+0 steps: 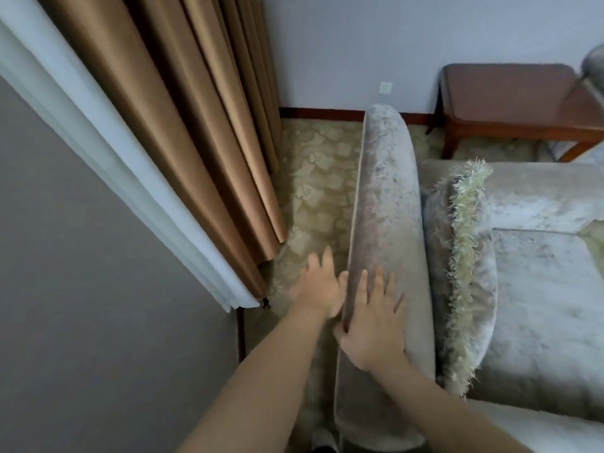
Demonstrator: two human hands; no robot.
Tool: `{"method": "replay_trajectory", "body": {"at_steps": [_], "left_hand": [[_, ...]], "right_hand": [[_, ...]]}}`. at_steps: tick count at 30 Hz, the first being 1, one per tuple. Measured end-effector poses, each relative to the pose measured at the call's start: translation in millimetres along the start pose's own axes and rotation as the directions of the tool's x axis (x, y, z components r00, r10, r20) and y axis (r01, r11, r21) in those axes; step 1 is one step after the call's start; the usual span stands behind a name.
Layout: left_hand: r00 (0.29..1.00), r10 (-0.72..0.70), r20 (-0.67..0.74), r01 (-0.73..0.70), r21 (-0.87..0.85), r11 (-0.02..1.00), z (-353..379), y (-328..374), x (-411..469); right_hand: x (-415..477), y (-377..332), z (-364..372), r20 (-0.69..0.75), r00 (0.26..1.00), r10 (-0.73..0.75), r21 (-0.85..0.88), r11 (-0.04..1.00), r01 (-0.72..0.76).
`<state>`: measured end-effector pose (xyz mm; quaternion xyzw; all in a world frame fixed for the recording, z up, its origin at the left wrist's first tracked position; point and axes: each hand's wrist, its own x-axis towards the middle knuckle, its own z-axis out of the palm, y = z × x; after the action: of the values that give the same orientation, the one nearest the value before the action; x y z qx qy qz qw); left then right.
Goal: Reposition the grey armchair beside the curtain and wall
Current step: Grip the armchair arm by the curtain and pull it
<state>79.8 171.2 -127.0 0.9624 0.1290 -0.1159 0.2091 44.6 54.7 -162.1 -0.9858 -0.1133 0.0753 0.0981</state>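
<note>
The grey velvet armchair [385, 197] fills the right half of the head view, its long padded armrest running from bottom centre toward the far wall. My right hand [372, 325] lies flat on top of that armrest with fingers spread and the thumb hooked over its outer edge. My left hand [322, 286] is pressed against the armrest's outer side, fingers apart. A fringed grey cushion [461, 273] stands on the seat against the armrest. The tan curtain [183, 125] hangs at the left, and the pale wall [343, 53] is beyond.
A strip of patterned carpet [317, 191] lies between curtain and armchair. A white sheer curtain [108, 158] hangs next to the tan one, by a grey wall [81, 305]. A dark wooden side table [513, 103] stands against the far wall right of the armrest.
</note>
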Motion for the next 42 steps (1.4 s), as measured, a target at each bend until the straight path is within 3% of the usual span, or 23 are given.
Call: {"method": "replay_trajectory", "body": {"at_steps": [3, 8, 11, 14, 18, 25, 30, 36, 38, 42], "left_hand": [[0.962, 0.26, 0.081, -0.27, 0.189, 0.944, -13.9, 2.2, 37.6], [0.881, 0.428, 0.201, -0.471, 0.439, 0.765, -24.2, 16.9, 92.3], [0.81, 0.523, 0.267, -0.572, 0.555, 0.603, -27.1, 29.1, 127.3], [0.696, 0.632, 0.34, -0.67, 0.625, 0.401, -32.7, 43.3, 165.5], [0.534, 0.738, 0.413, -0.76, 0.618, 0.203, -46.7, 61.1, 220.8], [0.463, 0.755, 0.464, -0.847, 0.483, 0.223, -72.9, 55.6, 293.8], [0.451, 0.753, 0.48, -0.877, 0.395, 0.273, -87.1, 53.7, 350.7], [0.426, 0.763, 0.486, -0.891, 0.37, 0.262, -96.5, 78.8, 423.8], [0.351, 0.775, 0.525, -0.917, 0.362, 0.17, -99.2, 91.0, 453.3], [0.127, 0.783, 0.609, -0.953, 0.294, -0.074, -106.8, 122.2, 519.2]], "right_hand": [[-0.7, -1.7, -6.1, 0.021, 1.0, 0.009, -0.016, 1.0, -0.009], [-1.8, -3.3, -14.0, 0.1, 0.994, 0.046, -0.017, 0.999, -0.045], [9.6, -8.5, -24.5, 0.012, 0.988, 0.154, -0.007, 0.988, -0.153], [41.1, -16.8, -31.0, -0.115, 0.961, 0.252, 0.031, 0.968, -0.25], [117.1, -26.3, -44.9, -0.046, 0.874, 0.484, 0.064, 0.875, -0.48], [235.6, -26.7, -56.7, -0.034, 0.71, 0.703, 0.128, 0.708, -0.695], [256.6, -24.9, -49.2, -0.058, 0.656, 0.752, 0.014, 0.658, -0.753], [257.0, -25.9, -53.1, -0.049, 0.656, 0.753, 0.057, 0.658, -0.751], [257.9, -25.9, -51.5, -0.055, 0.653, 0.756, 0.052, 0.655, -0.754], [282.1, -9.1, -58.9, -0.026, 0.584, 0.811, 0.156, 0.58, -0.799]]}}
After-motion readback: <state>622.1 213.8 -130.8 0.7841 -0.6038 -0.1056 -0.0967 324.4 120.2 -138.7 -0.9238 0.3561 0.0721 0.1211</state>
